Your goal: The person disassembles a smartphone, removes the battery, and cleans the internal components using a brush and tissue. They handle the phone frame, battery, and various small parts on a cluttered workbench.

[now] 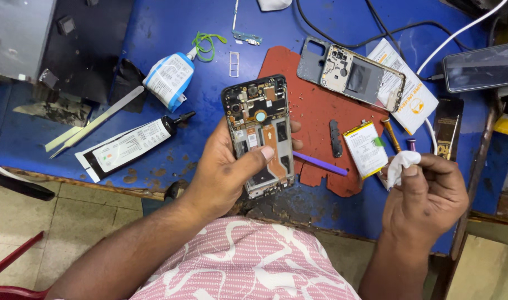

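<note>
Up close, the left hand (pixel 226 172) grips an opened phone (pixel 259 133) from beneath — thumb laid across its lower half, fingertips showing at its right edge — and holds it upright above the bench's near edge, circuit boards and orange flex cable facing up. The right hand (pixel 426 194) is closed around a small white cloth (pixel 401 165), pinched between thumb and fingers, off to the phone's right and apart from it. Between the two hands lie a purple pry tool (pixel 320 164) and a battery (pixel 365 149) on a red mat (pixel 315 105); a grey back cover (pixel 351 72) rests at the mat's far edge. Left of the phone, on the blue bench (pixel 154 28), lie a black glue tube (pixel 134 143), a white bottle (pixel 169 79) and a metal spatula (pixel 98 121). At the far right sits another phone (pixel 481 66) with a cable plugged in.
</note>
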The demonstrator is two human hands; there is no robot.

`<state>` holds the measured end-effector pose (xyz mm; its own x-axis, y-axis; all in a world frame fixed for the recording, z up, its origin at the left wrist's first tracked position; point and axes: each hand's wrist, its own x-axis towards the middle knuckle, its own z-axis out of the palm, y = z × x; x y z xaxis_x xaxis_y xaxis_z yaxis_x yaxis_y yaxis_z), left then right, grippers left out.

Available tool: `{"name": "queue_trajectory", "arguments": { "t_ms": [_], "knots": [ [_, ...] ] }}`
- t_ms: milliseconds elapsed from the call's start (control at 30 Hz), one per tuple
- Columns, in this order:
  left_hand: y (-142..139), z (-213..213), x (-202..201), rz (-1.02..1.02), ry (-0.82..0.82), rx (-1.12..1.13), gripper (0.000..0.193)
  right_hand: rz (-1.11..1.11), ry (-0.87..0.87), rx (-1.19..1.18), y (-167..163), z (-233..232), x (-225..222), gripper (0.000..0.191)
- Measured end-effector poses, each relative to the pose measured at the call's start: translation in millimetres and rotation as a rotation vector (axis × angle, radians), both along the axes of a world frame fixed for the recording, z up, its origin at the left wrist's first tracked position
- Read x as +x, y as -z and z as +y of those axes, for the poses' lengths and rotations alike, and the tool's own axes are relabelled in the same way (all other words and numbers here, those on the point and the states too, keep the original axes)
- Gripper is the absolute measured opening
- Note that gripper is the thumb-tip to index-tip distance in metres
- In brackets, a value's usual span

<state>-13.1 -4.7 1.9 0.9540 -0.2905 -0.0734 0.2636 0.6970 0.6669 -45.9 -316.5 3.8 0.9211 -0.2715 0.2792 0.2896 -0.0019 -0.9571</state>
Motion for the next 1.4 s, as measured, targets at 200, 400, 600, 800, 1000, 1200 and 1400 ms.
{"name": "queue_trajectory", "arguments": {
  "t_ms": [200,400,600,800,1000,1200,1400],
  "knots": [
    [0.5,1.7,-0.9,0.058,0.046,0.019,0.044,0.012,0.047,-0.154,2.2,-1.4,-0.3,0.013],
    [1.7,6.9,-0.9,0.068,0.052,-0.013,0.046,0.018,0.136,-0.281,-8.7,-3.6,5.9,0.023],
    [4.1,8.5,-0.5,0.103,0.071,-0.102,0.052,0.090,0.185,-0.494,-19.8,-17.6,8.1,0.032],
    [5.0,7.1,0.8,0.111,0.096,-0.167,0.059,0.217,0.183,-0.733,-24.1,-30.9,8.0,0.016],
    [6.2,2.8,-0.3,0.124,0.087,-0.150,0.063,0.278,0.237,-1.264,-40.6,-21.4,18.1,0.016],
    [11.0,-3.2,-2.4,0.037,0.048,-0.010,0.074,-0.117,0.255,-1.427,-39.9,-15.4,12.9,0.019],
    [13.1,-2.9,-5.8,-0.028,0.066,0.141,0.087,-0.099,0.156,-1.299,-31.5,1.0,3.4,0.018]
  ]
}}
